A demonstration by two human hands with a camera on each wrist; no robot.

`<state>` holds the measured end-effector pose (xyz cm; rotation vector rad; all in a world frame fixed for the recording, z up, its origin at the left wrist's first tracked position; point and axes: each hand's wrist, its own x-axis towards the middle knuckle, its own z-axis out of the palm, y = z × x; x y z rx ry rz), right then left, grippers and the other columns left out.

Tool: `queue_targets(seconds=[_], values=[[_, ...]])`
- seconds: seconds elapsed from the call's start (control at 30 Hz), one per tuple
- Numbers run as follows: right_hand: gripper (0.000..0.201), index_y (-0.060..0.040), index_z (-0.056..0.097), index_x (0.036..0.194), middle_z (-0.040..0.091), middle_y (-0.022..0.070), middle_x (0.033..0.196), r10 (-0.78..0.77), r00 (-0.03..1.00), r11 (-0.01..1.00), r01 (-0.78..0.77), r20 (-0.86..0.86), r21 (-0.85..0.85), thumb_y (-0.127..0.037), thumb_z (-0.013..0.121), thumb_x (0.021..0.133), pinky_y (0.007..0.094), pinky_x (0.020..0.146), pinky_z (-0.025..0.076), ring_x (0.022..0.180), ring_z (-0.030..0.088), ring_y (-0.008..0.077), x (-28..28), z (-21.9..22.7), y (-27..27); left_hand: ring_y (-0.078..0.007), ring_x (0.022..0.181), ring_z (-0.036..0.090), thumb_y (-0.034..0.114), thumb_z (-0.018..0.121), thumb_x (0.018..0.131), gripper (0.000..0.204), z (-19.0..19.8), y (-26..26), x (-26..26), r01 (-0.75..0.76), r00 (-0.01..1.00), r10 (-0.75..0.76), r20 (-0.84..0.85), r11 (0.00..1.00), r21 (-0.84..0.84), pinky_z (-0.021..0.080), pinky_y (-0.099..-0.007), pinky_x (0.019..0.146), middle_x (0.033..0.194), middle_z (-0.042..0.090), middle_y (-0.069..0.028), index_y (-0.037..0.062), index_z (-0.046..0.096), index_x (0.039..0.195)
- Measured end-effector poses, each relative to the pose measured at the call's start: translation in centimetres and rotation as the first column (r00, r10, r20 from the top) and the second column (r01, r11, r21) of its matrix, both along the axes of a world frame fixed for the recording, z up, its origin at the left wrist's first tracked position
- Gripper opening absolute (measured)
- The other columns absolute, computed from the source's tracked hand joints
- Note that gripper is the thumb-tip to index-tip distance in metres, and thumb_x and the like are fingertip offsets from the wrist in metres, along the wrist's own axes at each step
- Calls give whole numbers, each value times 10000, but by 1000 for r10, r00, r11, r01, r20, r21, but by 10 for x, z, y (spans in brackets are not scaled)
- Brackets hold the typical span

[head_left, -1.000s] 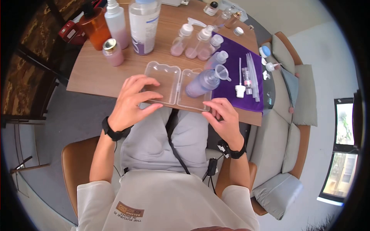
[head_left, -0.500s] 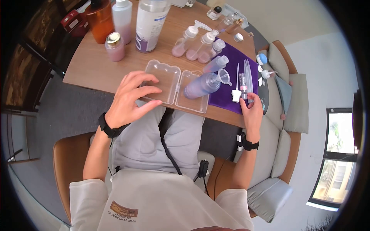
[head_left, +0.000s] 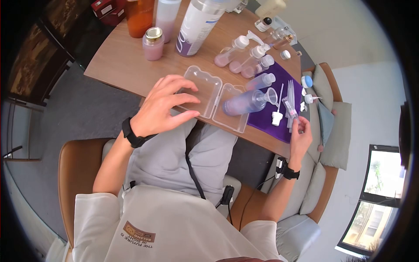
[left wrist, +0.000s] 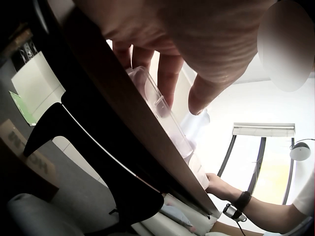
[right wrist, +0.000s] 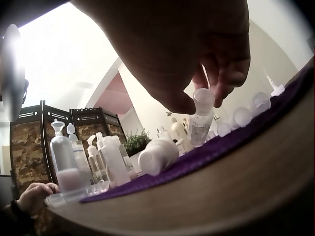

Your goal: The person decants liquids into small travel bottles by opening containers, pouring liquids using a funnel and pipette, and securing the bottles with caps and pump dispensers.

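Observation:
At the right side, my right hand (head_left: 301,139) pinches the end of a small clear bottle (head_left: 289,108) with printing on it; the right wrist view shows its whitish end (right wrist: 203,100) between thumb and fingers. My left hand (head_left: 163,107) is spread with loosely bent fingers over the left half of an open clear plastic case (head_left: 205,83). In the case's right half stands a bluish clear bottle (head_left: 244,104) with pinkish liquid and a small funnel (head_left: 271,96) in its mouth. A white spray pump (head_left: 276,118) with a dip tube lies left of my right hand, beside clear pipettes (head_left: 291,89).
A purple cloth (head_left: 264,124) lies under the pump and pipettes. Several pump bottles (head_left: 233,50) with pink liquid stand behind the case. A pink jar (head_left: 153,46), an amber bottle (head_left: 139,19) and a large labelled bottle (head_left: 196,28) stand at the back left.
My right hand has left the case's edge, moved right to the cloth and taken hold of the small clear bottle, which is now tilted. My left hand stays over the case. The head view has shifted.

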<state>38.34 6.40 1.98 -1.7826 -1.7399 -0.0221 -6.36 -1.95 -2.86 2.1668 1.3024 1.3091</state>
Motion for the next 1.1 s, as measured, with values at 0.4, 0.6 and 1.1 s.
queue_targets(seconds=[0.4,0.6,1.1], values=[[294,14,668,1222,714,44,1067,441,820,897,-404,-365,177,-56,783,961,219,821,519,926,656,80,-68,110,15,-315,1219,580,223,854,818,243,0,0,1,-11,1000,11,-1,1000,-4,464,-443,1049,1225,681,-47,87,791,1009],[274,-18,739,1150,706,-10,954,595,795,804,-592,-120,63,-113,833,911,205,690,468,792,579,38,-124,132,31,-326,1209,577,177,852,797,257,0,0,1,-5,1000,5,-2,1000,-10,470,-441,1034,1243,676,-67,57,781,1012],[301,-85,696,1091,760,80,948,688,654,721,-666,314,-193,-278,809,890,387,732,549,794,679,254,-169,102,60,-334,1218,570,171,848,804,259,-2,0,-1,4,1000,-4,-15,1000,6,468,-442,1043,1261,670,-81,54,779,1024]])
